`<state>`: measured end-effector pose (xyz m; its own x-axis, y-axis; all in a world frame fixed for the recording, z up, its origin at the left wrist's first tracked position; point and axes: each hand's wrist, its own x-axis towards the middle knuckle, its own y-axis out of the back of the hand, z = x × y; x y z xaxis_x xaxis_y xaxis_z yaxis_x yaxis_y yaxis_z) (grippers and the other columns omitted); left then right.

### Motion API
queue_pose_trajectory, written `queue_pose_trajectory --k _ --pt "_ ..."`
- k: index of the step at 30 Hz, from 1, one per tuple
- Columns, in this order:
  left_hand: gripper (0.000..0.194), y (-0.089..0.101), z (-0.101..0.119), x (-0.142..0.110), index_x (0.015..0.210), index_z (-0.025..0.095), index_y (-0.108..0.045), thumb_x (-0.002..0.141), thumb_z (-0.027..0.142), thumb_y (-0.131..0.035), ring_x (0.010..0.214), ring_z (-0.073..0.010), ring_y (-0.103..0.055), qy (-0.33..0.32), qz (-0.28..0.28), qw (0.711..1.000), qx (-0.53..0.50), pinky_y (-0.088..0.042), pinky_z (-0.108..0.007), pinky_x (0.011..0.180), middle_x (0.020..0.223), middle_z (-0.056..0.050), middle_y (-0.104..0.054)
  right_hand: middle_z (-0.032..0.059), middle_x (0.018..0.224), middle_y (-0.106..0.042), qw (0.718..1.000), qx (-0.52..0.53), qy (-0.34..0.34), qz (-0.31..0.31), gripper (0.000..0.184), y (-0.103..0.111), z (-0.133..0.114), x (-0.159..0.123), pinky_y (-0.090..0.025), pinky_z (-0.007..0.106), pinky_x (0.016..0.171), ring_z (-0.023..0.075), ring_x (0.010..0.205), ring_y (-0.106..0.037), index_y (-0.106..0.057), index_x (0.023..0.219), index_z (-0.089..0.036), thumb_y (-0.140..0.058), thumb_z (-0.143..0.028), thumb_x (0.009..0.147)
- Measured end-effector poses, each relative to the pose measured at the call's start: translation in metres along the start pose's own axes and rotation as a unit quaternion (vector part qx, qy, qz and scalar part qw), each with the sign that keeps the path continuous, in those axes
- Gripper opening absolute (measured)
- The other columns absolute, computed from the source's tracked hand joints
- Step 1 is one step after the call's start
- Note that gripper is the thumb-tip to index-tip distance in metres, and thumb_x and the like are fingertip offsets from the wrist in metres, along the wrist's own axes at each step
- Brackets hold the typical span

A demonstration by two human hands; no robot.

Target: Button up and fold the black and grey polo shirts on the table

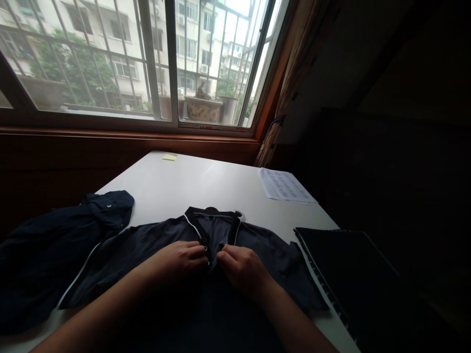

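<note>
A dark polo shirt [154,240] with white piping lies spread on the white table, its collar toward the window. Its neck opening is parted, and several small buttons show along the left placket edge. My left hand [187,257] is closed on that buttoned edge, fingertips pinched at the cloth. On the other side of the opening, my right hand [243,267] pinches the right placket edge between thumb and fingers. A small gap separates the two hands. The lower part of the shirt sinks into shadow.
Another dark garment [66,235] lies bunched at the left. Printed sheets [285,185] and a yellow sticky note [170,157] rest on the white table [209,179]. A black spiral-bound book [353,264] lies at the right. Beyond stands a barred window [172,63].
</note>
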<state>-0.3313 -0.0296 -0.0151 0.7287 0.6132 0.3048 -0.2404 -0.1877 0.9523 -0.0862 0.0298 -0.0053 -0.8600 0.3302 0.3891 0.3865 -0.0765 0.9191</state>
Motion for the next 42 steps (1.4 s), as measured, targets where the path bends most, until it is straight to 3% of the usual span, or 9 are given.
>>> queue_pose_trajectory --k 6,14,20,29,42 --pt "0.011 0.0005 0.0016 0.001 0.102 0.018 -0.064 0.099 0.021 -0.055 0.075 -0.0174 -0.053 0.004 0.009 1.0 0.019 -0.045 -0.032 0.063 0.09 -0.004 -0.061 0.0002 0.078 -0.059 1.0 0.0 0.002 0.009 0.014 -0.0011 0.0004 0.0013 -0.034 0.027 0.062 0.0141 0.067 -0.053 -0.055 0.089 -0.02 -0.047 -0.019 0.1" --pt "0.013 0.0005 0.0037 0.003 0.088 0.018 -0.062 0.098 0.019 -0.053 0.067 -0.0151 -0.047 -0.006 0.051 0.997 0.05 -0.035 -0.032 0.054 0.081 -0.002 -0.056 -0.0008 0.073 -0.059 0.999 -0.03 0.02 0.01 0.021 -0.0023 -0.0007 0.0011 -0.03 0.029 0.059 0.0133 0.064 -0.052 -0.056 0.081 -0.021 -0.049 -0.022 0.101" --pt "0.014 0.0019 0.0048 0.0033 0.088 0.017 -0.062 0.099 0.019 -0.053 0.067 -0.0149 -0.047 -0.014 0.071 0.996 0.053 -0.034 -0.032 0.055 0.079 -0.002 -0.056 -0.0013 0.072 -0.063 0.999 -0.023 0.023 0.017 0.014 -0.0062 0.0001 -0.0007 -0.031 0.029 0.057 0.0139 0.064 -0.056 -0.065 0.109 -0.022 -0.054 -0.024 0.101" --pt "0.014 0.0043 0.0069 0.0046 0.086 0.018 -0.06 0.098 0.018 -0.053 0.064 -0.0145 -0.045 -0.015 0.08 0.995 0.061 -0.031 -0.031 0.053 0.075 -0.001 -0.054 -0.0009 0.069 -0.062 1.0 -0.005 0.026 0.007 0.014 -0.0057 -0.0033 0.0006 -0.032 0.031 0.058 0.0151 0.063 -0.055 -0.064 0.091 -0.02 -0.052 -0.019 0.098" --pt "0.01 0.0096 0.0082 0.0043 0.094 0.018 -0.061 0.099 0.02 -0.054 0.062 -0.0136 -0.047 -0.028 0.147 0.986 0.069 -0.031 -0.031 0.052 0.072 0.0 -0.055 -0.0004 0.071 -0.06 0.995 0.074 0.035 0.062 0.015 -0.0044 -0.0003 0.0 -0.038 0.026 0.059 0.0136 0.062 -0.054 -0.06 0.099 -0.02 -0.045 -0.018 0.1"
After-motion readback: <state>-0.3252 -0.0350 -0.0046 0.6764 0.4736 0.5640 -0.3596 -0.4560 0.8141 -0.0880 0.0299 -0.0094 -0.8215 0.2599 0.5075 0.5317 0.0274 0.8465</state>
